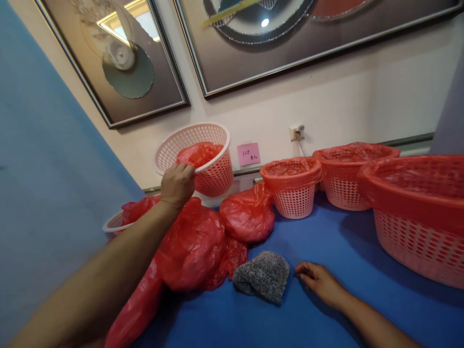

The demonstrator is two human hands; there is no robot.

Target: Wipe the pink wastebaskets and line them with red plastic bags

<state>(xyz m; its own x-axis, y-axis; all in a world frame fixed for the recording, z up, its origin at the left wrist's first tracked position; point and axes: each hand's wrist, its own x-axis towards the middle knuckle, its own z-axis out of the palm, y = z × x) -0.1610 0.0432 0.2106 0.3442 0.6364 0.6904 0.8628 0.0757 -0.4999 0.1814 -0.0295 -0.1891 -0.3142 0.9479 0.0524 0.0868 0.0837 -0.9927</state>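
My left hand (178, 186) is closed around the near rim of a pale pink perforated basket (213, 179), which is tilted and raised off the table near the wall. A red plastic bag (199, 153) lies inside that basket. On the blue tabletop, my right hand (317, 280) rests with loosely bent fingers, the thumb a little apart, and nothing in it. Just left of its fingertips, without touching, lies a crumpled grey speckled knit cloth, perhaps a hat (264, 276). Bulging red plastic bags (194, 246) sit below the raised basket; their contents are hidden.
Along the right stand a small basket (294, 200), a middle basket (344, 191) and a large basket (416, 241), each lined with red plastic. Another white basket (113, 223) is partly behind my left arm. A pink note (248, 153) and a socket (297, 133) are on the wall.
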